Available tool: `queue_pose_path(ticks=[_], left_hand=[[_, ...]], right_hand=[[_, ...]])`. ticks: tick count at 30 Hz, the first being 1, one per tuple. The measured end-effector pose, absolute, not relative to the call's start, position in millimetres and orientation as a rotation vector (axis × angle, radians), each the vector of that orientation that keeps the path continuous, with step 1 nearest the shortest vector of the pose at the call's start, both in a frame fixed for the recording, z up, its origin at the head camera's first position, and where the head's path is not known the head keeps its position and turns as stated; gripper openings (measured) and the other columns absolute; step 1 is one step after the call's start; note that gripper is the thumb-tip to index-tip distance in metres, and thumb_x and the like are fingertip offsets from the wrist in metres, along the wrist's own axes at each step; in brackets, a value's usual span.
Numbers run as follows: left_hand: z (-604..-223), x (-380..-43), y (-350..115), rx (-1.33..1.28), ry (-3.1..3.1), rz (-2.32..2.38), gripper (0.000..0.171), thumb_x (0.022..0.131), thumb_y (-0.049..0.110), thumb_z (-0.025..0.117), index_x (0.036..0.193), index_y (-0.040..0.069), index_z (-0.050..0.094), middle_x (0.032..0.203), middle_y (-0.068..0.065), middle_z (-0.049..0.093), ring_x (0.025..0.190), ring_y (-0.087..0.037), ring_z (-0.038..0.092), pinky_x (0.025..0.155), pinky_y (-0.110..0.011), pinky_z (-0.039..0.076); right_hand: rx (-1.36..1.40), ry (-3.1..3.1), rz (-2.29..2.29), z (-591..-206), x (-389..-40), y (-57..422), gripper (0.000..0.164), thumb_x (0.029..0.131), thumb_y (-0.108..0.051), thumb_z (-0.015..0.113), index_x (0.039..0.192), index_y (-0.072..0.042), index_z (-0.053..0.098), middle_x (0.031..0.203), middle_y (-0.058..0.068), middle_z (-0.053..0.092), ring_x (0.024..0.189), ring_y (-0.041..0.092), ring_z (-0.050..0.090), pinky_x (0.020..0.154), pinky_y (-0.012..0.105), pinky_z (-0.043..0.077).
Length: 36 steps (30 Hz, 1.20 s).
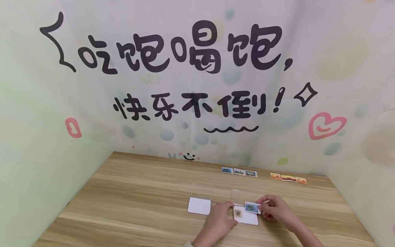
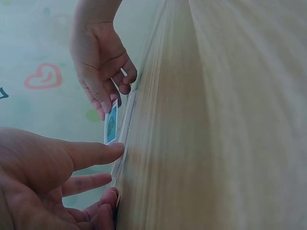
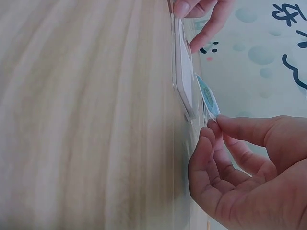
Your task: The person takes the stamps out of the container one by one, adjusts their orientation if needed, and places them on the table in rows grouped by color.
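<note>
**Right hand (image 1: 276,208) pinches blue-green stamp (image 1: 252,208) over the right case (image 1: 250,219)**

Seen from above the right case, the left hand (image 1: 218,218) sits at nine o'clock, thumb and forefinger gripping its left end. The right hand sits at three, thumb and fingertips closed on the stamp's outer end; the two hands are apart. The stamp overhangs the white base's far right corner. Beyond the base's far edge, a clear lid (image 1: 240,196) stands at twelve. The left case (image 1: 199,206) lies toward ten, with a strip of wood between; from there the table (image 1: 129,199) runs on toward nine to its slanting side edge. Near the back edge, three blue-green stamps (image 1: 239,172) lie at twelve and three orange-red stamps (image 1: 289,178) near two.

Only the head view shows the small tan stamp (image 1: 238,213) on the base's left part. The right wrist view reveals the pinched stamp tilted, raised off the base; whether its lower edge touches, I cannot tell.
</note>
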<state>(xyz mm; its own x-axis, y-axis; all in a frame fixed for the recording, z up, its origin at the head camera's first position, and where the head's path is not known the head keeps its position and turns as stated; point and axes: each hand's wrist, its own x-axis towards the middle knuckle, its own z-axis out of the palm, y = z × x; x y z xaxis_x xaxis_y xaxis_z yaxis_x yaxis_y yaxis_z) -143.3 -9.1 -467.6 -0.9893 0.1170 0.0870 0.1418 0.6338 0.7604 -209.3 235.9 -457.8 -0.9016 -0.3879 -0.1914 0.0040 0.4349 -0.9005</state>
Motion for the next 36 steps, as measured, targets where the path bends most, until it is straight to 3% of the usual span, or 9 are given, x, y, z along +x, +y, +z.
queue_pose_path(ticks=[36], left_hand=[[-467.5,-143.2,-10.1,-0.229,-2.801,-1.334,0.048,0.076,0.010,0.091,0.120,0.002,0.074,0.111,-0.017,0.073,0.107,-0.039,0.066,0.090,-0.053,0.057]], right_hand=[[-0.362,2.338,-1.491,-454.1,-220.3,231.6,0.025,0.104,-0.004,0.062,0.118,0.017,0.059,0.074,0.005,0.060,0.065,0.012,0.054,0.057,0.024,0.047]])
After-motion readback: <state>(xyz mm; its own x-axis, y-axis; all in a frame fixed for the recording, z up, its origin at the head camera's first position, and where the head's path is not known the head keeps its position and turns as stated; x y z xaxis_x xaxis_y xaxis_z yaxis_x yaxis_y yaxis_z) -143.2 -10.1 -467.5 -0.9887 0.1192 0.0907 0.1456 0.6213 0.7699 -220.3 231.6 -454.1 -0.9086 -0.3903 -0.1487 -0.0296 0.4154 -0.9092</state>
